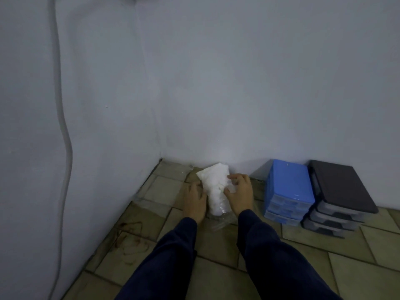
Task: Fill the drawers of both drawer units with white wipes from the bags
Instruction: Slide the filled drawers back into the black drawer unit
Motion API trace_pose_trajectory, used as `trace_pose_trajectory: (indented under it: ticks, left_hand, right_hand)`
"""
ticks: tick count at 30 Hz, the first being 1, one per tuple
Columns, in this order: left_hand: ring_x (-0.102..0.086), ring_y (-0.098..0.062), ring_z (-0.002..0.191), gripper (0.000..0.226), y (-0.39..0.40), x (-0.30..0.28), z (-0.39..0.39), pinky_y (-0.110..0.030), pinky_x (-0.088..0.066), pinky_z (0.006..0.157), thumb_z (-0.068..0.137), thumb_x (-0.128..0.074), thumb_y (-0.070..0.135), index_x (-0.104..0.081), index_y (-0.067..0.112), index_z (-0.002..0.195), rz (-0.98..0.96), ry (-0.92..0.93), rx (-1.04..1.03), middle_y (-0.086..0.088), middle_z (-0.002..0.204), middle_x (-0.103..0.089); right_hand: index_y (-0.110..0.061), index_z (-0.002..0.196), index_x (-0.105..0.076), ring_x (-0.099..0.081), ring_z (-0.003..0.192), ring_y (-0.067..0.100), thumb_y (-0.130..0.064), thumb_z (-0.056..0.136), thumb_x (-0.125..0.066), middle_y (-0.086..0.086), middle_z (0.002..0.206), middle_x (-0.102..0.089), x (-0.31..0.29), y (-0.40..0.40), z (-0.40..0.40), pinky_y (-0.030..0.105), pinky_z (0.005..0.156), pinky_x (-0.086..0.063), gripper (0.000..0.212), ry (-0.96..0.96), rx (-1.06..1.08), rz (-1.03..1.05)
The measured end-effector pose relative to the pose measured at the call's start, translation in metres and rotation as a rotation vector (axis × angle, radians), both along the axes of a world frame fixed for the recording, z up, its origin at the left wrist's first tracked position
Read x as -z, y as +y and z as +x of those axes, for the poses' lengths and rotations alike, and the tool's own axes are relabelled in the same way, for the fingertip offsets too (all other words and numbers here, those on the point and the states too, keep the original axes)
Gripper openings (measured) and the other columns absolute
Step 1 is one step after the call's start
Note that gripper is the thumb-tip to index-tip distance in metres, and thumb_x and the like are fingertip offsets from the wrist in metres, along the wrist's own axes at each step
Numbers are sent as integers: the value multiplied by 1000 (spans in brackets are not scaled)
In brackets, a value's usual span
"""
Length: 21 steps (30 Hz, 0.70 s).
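We see a tiled floor (216, 252) meeting pale walls (194, 83), with a black drawer unit (337, 198) and a blue drawer unit (289, 193) touching side by side against the wall on our right. Left of them, a clear bag (218, 217) of white wipes (214, 187) lies on the floor in the corner. Our left hand (193, 198) rests against its side with fingers relaxed, while our right hand (240, 191) curls its fingers on the bag.

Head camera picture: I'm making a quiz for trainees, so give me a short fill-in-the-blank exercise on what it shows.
1. The drawer unit nearer the hands has a ____ top.
2. The unit right of it has a ____ top.
3. Both hands, left hand and right hand, are at a bag of ____ wipes.
4. Both units stand on the tiled ____.

Missing words: blue; black; white; floor
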<state>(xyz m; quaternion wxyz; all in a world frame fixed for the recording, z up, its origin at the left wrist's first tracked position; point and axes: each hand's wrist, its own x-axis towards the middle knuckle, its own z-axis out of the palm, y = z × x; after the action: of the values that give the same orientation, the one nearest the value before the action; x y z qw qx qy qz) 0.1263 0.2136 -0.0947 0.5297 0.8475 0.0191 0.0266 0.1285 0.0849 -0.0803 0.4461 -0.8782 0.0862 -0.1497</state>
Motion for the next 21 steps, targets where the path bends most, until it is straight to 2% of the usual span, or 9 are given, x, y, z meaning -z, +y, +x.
trace_pose_trajectory:
  ticks: [1,3,5,7,8,10,13,17,21]
  left_hand:
    - [-52,-19,100,24,-3,0,1,-27,-43,80,97,-47,19,-49,7,117,-57,43,23,-8,114,-54]
    - [-54,-23,109,37,-9,5,2,-36,-48,90,97,-47,27,-43,11,130,-80,103,66,-9,123,-52]
    - [-49,-25,120,50,-16,8,3,-43,-43,101,96,-47,33,-35,15,141,-126,157,100,-11,137,-46]
    - [-40,-25,131,60,-22,1,-2,-33,-31,110,97,-48,32,-22,15,148,-182,193,128,-6,148,-34]
    - [-36,-24,134,62,-24,-2,-4,-24,-27,106,97,-48,28,-18,14,149,-171,192,137,-4,149,-31]
    - [-34,-22,135,62,-28,-2,-4,-20,-28,98,98,-47,21,-14,13,150,-126,181,134,-5,151,-28]
    - [-35,-24,135,60,-27,1,-3,-28,-31,104,98,-46,17,-15,14,149,-117,156,123,-8,152,-28]
    - [-41,-27,129,50,-19,5,0,-36,-35,107,98,-44,14,-27,11,145,-67,140,61,-12,145,-37]
    - [-42,-29,127,45,-8,3,0,-38,-35,106,99,-41,13,-32,10,143,-14,131,33,-14,143,-40]
  right_hand:
    - [-3,118,-53,-46,114,25,-5,82,-64,13,125,-46,1,-3,1,25,94,-35,38,50,-8,12]
    - [-1,129,-44,-43,120,27,-15,86,-63,14,132,-43,4,-7,1,31,98,-35,49,161,-19,98]
    - [-2,135,-38,-46,120,29,-23,89,-60,15,136,-44,7,-10,-1,34,98,-38,55,248,-20,175]
    - [-4,136,-37,-50,117,29,-27,93,-54,16,134,-47,11,-12,-3,36,95,-42,52,293,-18,233]
    - [-5,135,-38,-52,115,29,-28,94,-51,16,133,-49,12,-12,-4,35,93,-42,49,307,-18,233]
    - [-6,135,-39,-52,114,29,-29,97,-46,16,132,-51,13,-11,-7,30,89,-41,45,320,-30,192]
    - [-7,137,-38,-50,117,28,-28,98,-44,15,135,-49,11,-10,-13,27,89,-39,45,318,-72,184]
    - [-9,140,-34,-50,121,26,-29,97,-46,12,138,-48,7,-14,-23,22,88,-36,49,348,-165,143]
    - [-9,141,-34,-49,121,26,-24,97,-47,14,138,-48,5,-11,-27,25,98,-38,49,438,-320,130]
